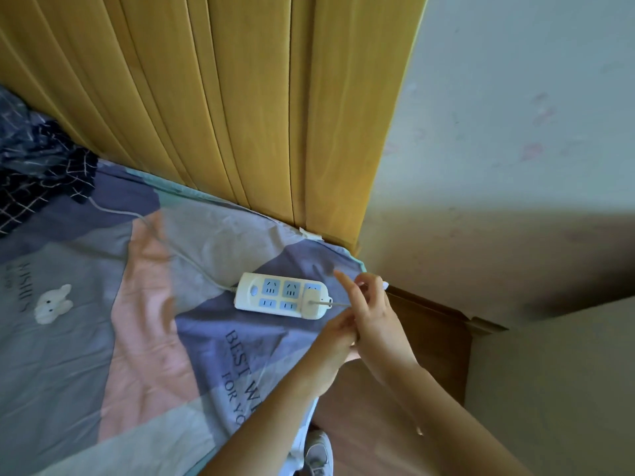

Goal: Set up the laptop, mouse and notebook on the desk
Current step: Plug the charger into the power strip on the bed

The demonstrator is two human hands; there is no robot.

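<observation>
Item: power hookup, judged a side step of setting up the laptop. None of the laptop, mouse or notebook was in view; the desk could not be identified.

One power strip [281,296] lay on the bed sheet [68,355], near the bed's right edge. One plug [313,305] sat in its right end; the other outlets were free. One thin cable [331,305] ran right from the plug to the hands.

Two hands, close together just right of the strip: right hand [376,317] with curled fingers apparently pinching the cable, forefinger raised; left hand [338,333] tucked beneath it, grip not discernible.

Next move, judged: carry the cable's free end to the laptop, keeping it slack.
</observation>
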